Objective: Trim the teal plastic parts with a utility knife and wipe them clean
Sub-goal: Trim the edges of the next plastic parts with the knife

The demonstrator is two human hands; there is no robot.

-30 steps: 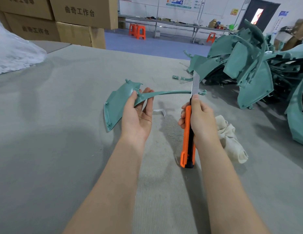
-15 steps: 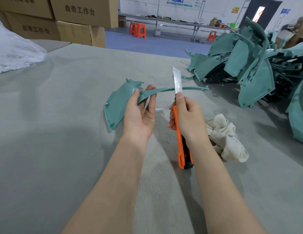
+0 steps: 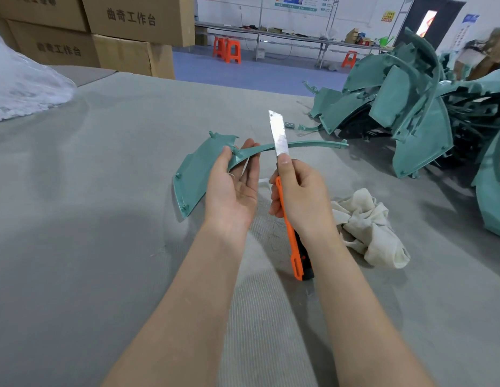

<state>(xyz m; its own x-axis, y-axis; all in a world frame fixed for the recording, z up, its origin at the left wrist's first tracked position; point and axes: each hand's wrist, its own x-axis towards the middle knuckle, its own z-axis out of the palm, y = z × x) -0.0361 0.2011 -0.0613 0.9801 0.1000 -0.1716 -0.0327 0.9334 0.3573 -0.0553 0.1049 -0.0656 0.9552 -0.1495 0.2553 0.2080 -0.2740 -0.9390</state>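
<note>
On grey table (image 3: 103, 191): rag (image 3: 374, 227), teal parts (image 3: 410, 121); boxes (image 3: 137, 18) behind.

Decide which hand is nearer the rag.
Right. The right hand, gripping the knife, sits just left of the rag; the left hand, holding the teal part, lies farther left, beyond the right hand.

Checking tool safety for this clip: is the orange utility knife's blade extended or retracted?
Extended. A long bare metal blade sticks out of the orange utility knife gripped by the right hand.
</note>
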